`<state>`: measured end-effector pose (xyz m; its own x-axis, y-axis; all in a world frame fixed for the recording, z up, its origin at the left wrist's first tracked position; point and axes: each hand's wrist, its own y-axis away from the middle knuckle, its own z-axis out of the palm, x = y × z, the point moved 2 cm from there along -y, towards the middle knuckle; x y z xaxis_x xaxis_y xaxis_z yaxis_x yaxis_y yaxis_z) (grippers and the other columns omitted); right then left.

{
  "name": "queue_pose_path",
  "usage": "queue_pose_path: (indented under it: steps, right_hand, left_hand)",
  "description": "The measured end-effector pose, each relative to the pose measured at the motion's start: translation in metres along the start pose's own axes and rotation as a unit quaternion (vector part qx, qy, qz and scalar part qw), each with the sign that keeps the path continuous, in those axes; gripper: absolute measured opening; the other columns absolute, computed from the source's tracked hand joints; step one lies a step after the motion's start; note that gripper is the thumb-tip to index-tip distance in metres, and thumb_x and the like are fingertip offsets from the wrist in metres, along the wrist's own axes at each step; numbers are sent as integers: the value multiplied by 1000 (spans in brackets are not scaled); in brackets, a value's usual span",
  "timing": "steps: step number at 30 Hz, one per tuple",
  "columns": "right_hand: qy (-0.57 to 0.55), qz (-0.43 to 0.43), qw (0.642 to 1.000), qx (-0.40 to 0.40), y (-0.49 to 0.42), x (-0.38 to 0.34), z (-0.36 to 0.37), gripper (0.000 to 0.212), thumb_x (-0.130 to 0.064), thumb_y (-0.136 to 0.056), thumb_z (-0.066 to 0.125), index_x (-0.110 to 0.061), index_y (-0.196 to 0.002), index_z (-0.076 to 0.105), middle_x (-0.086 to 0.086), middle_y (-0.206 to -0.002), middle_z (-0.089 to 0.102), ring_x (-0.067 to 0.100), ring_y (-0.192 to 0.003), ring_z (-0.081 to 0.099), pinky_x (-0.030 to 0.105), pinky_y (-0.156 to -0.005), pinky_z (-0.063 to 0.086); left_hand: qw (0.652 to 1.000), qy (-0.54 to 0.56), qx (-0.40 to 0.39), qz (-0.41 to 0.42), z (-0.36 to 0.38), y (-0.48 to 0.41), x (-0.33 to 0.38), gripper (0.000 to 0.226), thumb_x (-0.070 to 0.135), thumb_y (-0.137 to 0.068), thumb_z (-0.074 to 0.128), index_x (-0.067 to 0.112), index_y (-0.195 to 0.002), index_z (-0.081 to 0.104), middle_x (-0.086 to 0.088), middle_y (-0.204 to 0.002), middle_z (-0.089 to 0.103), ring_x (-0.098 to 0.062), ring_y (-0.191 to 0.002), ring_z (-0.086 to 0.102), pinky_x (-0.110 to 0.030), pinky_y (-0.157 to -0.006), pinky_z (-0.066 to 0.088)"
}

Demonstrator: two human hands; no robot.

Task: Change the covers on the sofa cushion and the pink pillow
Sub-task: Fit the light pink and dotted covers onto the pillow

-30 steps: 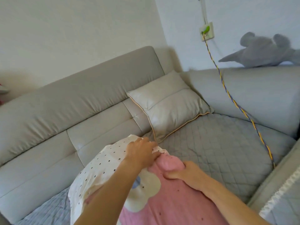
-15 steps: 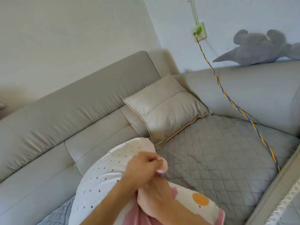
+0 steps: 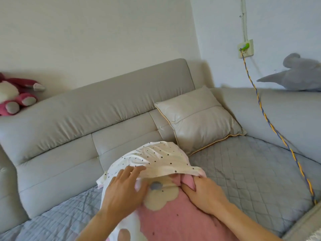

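Pink fabric with a cream flower print: the pink pillow [image 3: 175, 218], lying at the front of the sofa's quilted grey seat cover [image 3: 246, 173], directly below my view. A white dotted cover [image 3: 156, 159] is bunched over the pillow's far end, towards the sofa backrest [image 3: 97, 105]. My left hand [image 3: 123, 190] lies on the dotted cover's near left part, fingers nearly straight and spread, their tips at its rolled hem; this grip presses rather than pinches. My right hand [image 3: 206, 193] sits at the pillow's far right corner, fingers curled into a fold of the pink fabric just under the hem, so this grip pinches the pillow. The sofa cushion [image 3: 199, 117], beige with a piped edge, leans upright in the sofa's back corner, just beyond the dotted cover and apart from both hands. A braided yellow and blue cable [image 3: 271, 126] runs from a wall socket [image 3: 245, 48] down across the right backrest. A grey plush toy [image 3: 295, 73] rests on the right backrest top, and a pink plush toy [image 3: 13, 96] on the left.
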<state>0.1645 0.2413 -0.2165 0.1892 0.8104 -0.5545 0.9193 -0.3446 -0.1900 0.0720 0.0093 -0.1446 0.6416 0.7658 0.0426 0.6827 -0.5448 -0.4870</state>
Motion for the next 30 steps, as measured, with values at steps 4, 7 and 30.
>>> queue_pose_path:
  steps: [4, 7, 30]
  right_hand:
    - [143, 45, 982, 111, 12, -1, -19, 54, -72, -87, 38, -34, -121, 54, -10, -113, 63, 18, -104, 61, 32, -67, 44]
    - [127, -80, 970, 191, 21, -32, -15, 39, -57, -83, 48, -26, -101, 64, -4, -103, 59, 25, -96, 57, 37, -68, 51]
    - [186, -196, 963, 11, 8, -142, 93, 47, -27, -83, 49, -12, -124, 65, 0, -131, 59, 32, -125, 53, 31, -115, 25]
  left_hand:
    - [963, 103, 33, -246, 7, 84, -53, 34, 55, -86, 59, 47, -118, 53, 14, -114, 54, -14, -106, 55, -35, -82, 47]
    - [890, 236, 3, -390, 27, 120, -71, 22, 52, -90, 59, 46, -110, 51, 4, -114, 60, -19, -100, 60, -35, -83, 44]
    - [635, 704, -28, -316, 6, 145, 4, 16, 33, -85, 62, 18, -86, 68, -7, -76, 49, -18, -71, 44, -28, -64, 33]
